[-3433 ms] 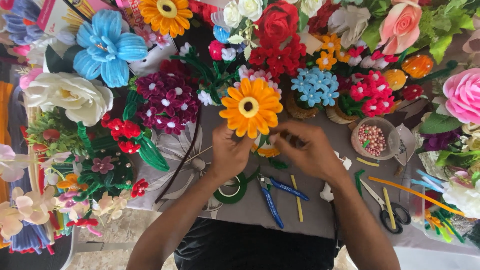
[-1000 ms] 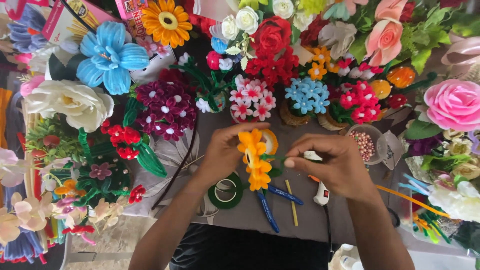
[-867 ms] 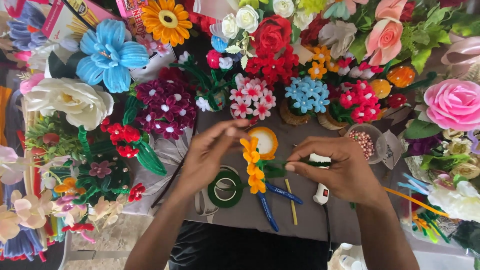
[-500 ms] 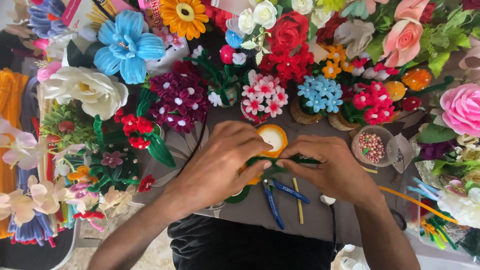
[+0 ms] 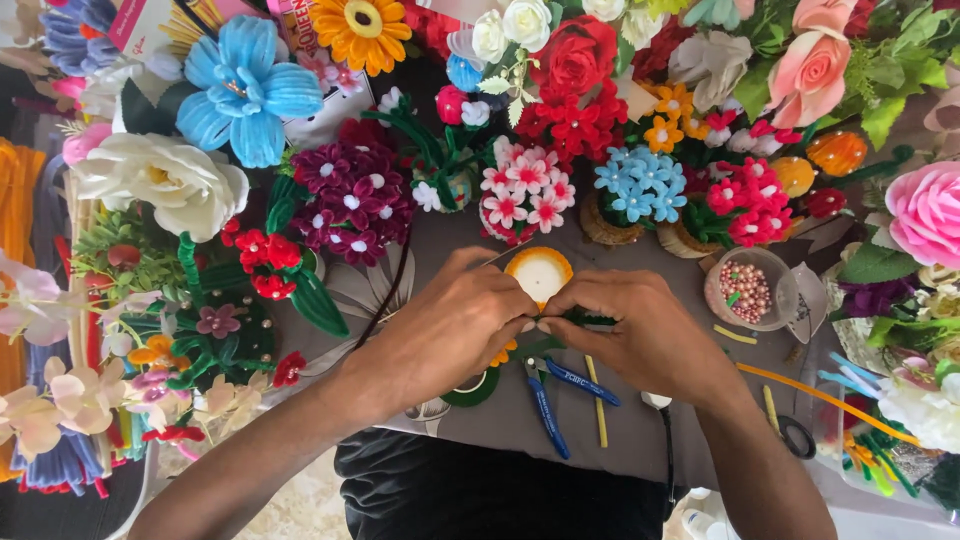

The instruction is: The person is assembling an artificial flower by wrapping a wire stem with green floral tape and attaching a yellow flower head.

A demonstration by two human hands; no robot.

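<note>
My left hand point(image 5: 450, 330) and my right hand point(image 5: 640, 335) meet fingertip to fingertip over the grey table point(image 5: 650, 440). Between them they pinch an orange pipe-cleaner flower point(image 5: 500, 353), which the left hand mostly covers. Its dark green stem point(image 5: 592, 320) pokes out under my right fingers. Just beyond the fingertips lies a small round orange-rimmed disc with a white centre point(image 5: 538, 274). Blue-handled pliers point(image 5: 550, 408) and a green tape roll point(image 5: 476, 386) lie right below the hands.
Handmade flowers ring the work spot: a blue flower point(image 5: 245, 85), a white flower point(image 5: 160, 185), maroon blooms point(image 5: 355, 195), pink-white blooms point(image 5: 522, 192), a pink rose point(image 5: 925, 210). A bowl of beads point(image 5: 745, 290), yellow sticks point(image 5: 597, 400), scissors point(image 5: 797, 437) and an orange pipe cleaner point(image 5: 825, 402) lie on the right.
The flower was held up facing me, then turned edge-on and lowered. Both hands have now closed together over it near the table.
</note>
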